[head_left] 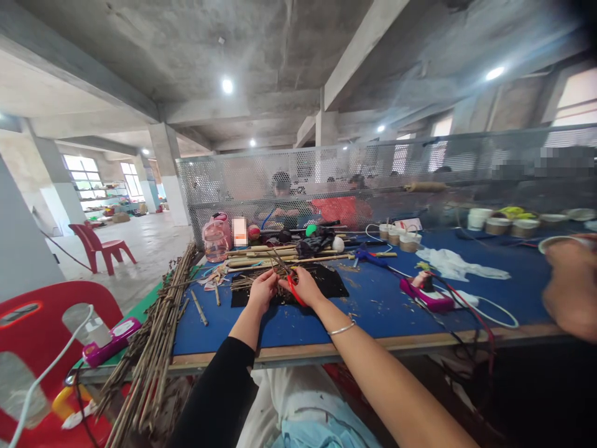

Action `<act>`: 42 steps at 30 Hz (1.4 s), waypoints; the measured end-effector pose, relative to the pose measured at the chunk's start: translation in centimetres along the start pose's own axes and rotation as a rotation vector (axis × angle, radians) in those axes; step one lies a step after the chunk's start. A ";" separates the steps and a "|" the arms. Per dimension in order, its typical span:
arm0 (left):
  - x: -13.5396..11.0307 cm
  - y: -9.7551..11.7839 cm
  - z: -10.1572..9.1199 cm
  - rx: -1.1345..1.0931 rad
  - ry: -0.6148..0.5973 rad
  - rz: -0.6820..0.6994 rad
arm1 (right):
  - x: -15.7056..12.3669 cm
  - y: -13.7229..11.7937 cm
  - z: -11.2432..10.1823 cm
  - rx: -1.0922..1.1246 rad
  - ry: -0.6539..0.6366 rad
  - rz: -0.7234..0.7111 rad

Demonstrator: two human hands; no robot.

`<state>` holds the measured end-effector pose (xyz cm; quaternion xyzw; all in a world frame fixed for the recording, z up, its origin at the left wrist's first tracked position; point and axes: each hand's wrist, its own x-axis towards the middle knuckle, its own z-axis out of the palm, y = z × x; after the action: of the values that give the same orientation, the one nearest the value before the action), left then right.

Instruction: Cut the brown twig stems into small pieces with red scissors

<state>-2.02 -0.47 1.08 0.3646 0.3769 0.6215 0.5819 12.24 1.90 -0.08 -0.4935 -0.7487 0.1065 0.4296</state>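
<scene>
Red-handled scissors (293, 290) are in my right hand (306, 286), with fingers closed around the handles and the blades pointing up and away. Close beside it, my left hand (263, 289) is closed in a pinch near the scissors; what lies between its fingertips is too small to make out. Under and behind both hands, thin brown twigs (241, 282) are spread over a black cloth (336, 285). Short cut sticks (199, 307) lie on the blue table top (209, 336) left of my left hand.
A long bundle of sticks (156, 354) overhangs the table's left end. Beyond my hands lie poles (261, 252), a pink bottle (217, 239) and a blue glue gun (372, 257). To the right are a purple power strip (426, 297), cables, cups (410, 241) and another person's blurred hand (571, 289).
</scene>
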 end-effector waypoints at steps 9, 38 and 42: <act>-0.3 -0.4 0.3 0.087 -0.059 0.043 | -0.5 -0.7 -0.1 -0.096 -0.034 0.025; 0.0 -0.8 0.1 0.324 -0.021 0.247 | -0.8 -1.9 -1.1 -0.254 -0.089 0.051; 0.0 -0.9 0.1 0.305 -0.022 0.214 | -0.7 -1.5 -0.8 -0.261 -0.073 -0.004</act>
<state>-1.56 -0.39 0.31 0.4936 0.4195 0.6114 0.4545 12.00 0.41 0.91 -0.5393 -0.7724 0.0253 0.3344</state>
